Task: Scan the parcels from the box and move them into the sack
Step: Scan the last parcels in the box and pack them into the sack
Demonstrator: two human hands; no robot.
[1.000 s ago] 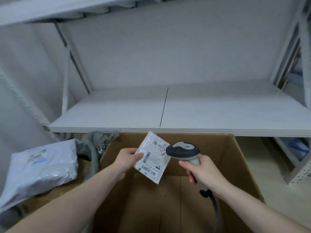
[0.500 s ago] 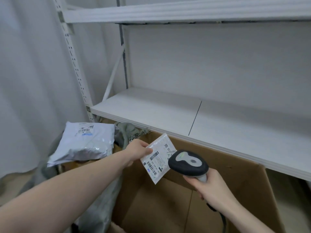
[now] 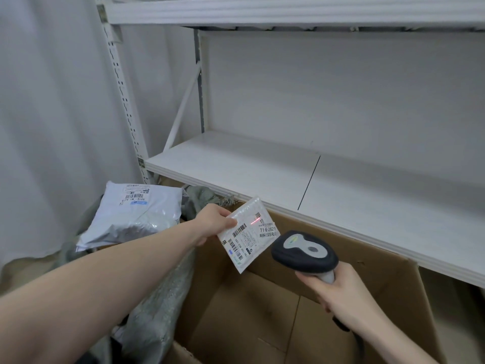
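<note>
My left hand [image 3: 214,221] pinches the left edge of a small white padded parcel [image 3: 246,233], label side up, above the open cardboard box [image 3: 375,279]. A red scan line glows on its label. My right hand [image 3: 338,295] grips the handle of a dark barcode scanner [image 3: 304,252], whose head points at the parcel from the right, a short gap away. To the left, the grey-green sack [image 3: 162,298] holds a large white poly mailer [image 3: 136,214] on top. The box floor that shows is bare cardboard.
A white shelf board [image 3: 262,166] runs just behind and above the box, with an upper shelf [image 3: 262,11] overhead. A perforated white upright [image 3: 123,95] stands at the left, against a pale curtain [image 3: 47,114]. The scanner cable [image 3: 357,340] trails down at the lower right.
The view has swung left and up. The parcel and scanner stay close together over the box, and a red scan line now shows on the parcel's label.
</note>
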